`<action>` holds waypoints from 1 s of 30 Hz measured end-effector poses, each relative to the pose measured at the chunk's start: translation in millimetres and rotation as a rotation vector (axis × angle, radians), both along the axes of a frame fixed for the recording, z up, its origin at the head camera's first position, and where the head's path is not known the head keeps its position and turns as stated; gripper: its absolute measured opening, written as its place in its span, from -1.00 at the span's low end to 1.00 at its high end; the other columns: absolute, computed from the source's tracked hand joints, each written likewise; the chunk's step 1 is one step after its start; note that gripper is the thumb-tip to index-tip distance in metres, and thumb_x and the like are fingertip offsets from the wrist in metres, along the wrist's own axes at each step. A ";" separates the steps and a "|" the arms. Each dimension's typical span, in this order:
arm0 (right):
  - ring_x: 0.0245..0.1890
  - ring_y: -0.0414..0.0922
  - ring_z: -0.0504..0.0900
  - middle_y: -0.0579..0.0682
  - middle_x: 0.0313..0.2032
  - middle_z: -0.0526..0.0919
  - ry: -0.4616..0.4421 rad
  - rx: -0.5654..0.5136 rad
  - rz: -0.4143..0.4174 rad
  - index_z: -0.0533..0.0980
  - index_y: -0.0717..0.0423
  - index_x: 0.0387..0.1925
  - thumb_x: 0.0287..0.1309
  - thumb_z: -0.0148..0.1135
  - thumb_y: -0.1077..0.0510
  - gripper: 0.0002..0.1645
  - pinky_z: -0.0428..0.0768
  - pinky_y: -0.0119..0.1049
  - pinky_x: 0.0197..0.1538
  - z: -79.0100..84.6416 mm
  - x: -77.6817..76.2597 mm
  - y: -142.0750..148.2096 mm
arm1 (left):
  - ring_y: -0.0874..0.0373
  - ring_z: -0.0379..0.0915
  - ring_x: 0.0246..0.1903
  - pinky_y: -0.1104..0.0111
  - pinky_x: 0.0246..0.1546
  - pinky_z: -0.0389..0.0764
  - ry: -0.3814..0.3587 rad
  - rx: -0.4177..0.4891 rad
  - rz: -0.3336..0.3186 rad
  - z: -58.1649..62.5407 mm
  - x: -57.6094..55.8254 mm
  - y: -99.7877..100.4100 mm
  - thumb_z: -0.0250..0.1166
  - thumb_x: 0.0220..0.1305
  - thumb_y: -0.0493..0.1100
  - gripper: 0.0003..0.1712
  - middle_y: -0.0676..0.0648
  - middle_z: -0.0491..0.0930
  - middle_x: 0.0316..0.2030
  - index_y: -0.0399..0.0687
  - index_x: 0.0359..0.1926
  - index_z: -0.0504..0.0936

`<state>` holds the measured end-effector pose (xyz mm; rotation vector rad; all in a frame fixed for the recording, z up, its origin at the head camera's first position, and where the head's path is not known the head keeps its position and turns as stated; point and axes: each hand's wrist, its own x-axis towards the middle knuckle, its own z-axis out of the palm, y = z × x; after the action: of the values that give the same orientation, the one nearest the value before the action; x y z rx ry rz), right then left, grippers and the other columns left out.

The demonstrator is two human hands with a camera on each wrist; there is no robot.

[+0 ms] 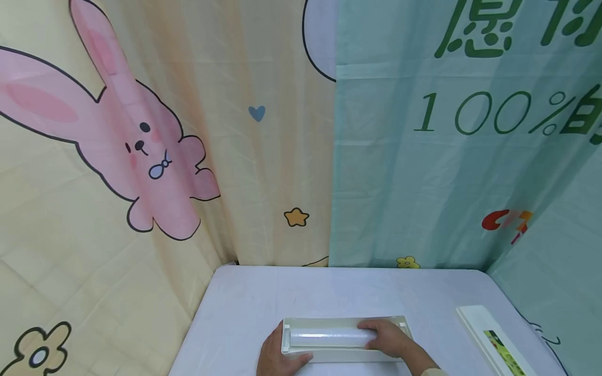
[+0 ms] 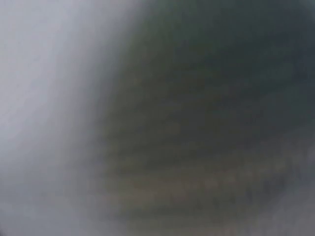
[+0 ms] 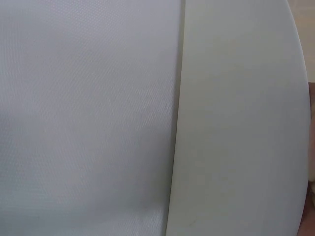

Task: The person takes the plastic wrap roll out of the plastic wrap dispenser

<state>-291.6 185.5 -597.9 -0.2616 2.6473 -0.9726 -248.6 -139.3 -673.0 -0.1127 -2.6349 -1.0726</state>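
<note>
A long white dispenser box (image 1: 348,356) lies lengthwise on the table in the head view, its top off. Inside it sits a shiny roll of clear plastic film (image 1: 329,337). My left hand (image 1: 277,355) grips the box's left end, the thumb along its front. Over the right part of the box, my right hand (image 1: 392,342) holds the roll's right end between thumb and fingers, hiding that end. In the right wrist view the smooth box wall (image 3: 238,118) fills the right side, with a sliver of hand at the edge. The left wrist view is too blurred to read.
A white lid (image 1: 494,339) with a green and yellow label lies at the table's right. The table (image 1: 244,297) has a white cover. Printed curtains (image 1: 282,156) hang behind it and along both sides.
</note>
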 end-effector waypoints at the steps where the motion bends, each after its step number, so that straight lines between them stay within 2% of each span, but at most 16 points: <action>1: 0.28 0.23 0.55 0.09 0.18 0.68 -0.003 0.003 -0.004 0.68 -0.04 0.03 -0.12 0.59 0.21 -0.44 0.48 0.25 0.33 -0.2 0.0 -0.1 | 0.23 0.61 -0.04 0.24 0.04 0.70 0.001 0.006 0.002 0.1 0.1 0.3 0.48 -0.26 0.63 0.31 0.18 0.65 -0.01 0.01 0.42 0.37; 10: 0.27 0.23 0.57 0.08 0.17 0.69 0.027 0.063 0.027 0.67 -0.02 0.04 -0.12 0.58 0.20 -0.43 0.49 0.27 0.32 4.2 -2.4 -1.7 | 0.14 0.62 0.01 0.15 0.09 0.68 0.021 0.001 0.033 -0.3 0.9 2.1 0.48 -0.29 0.65 0.31 0.12 0.67 0.04 0.01 0.40 0.40; 20: 0.21 0.19 0.61 0.03 0.12 0.73 0.057 0.147 0.000 0.68 -0.06 0.06 -0.14 0.59 0.15 -0.39 0.53 0.25 0.29 11.0 1.4 -7.9 | 0.19 0.59 -0.01 0.20 0.07 0.67 -0.014 0.002 0.031 -2.1 2.1 0.5 0.46 -0.30 0.67 0.32 0.15 0.65 0.02 0.05 0.41 0.38; 30: 0.21 0.17 0.62 0.00 0.11 0.73 0.050 0.207 -0.032 0.67 -0.09 0.12 -0.11 0.58 0.13 -0.37 0.51 0.26 0.30 19.2 4.9 -12.8 | 0.23 0.60 -0.06 0.25 0.02 0.69 -0.009 0.000 0.009 -0.8 -0.2 -1.0 0.48 -0.28 0.64 0.30 0.14 0.66 0.01 0.03 0.41 0.38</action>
<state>-286.7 172.7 -578.7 -0.1979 2.7785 -0.7015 -248.8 -140.4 -673.8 -0.0968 -2.6405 -1.0729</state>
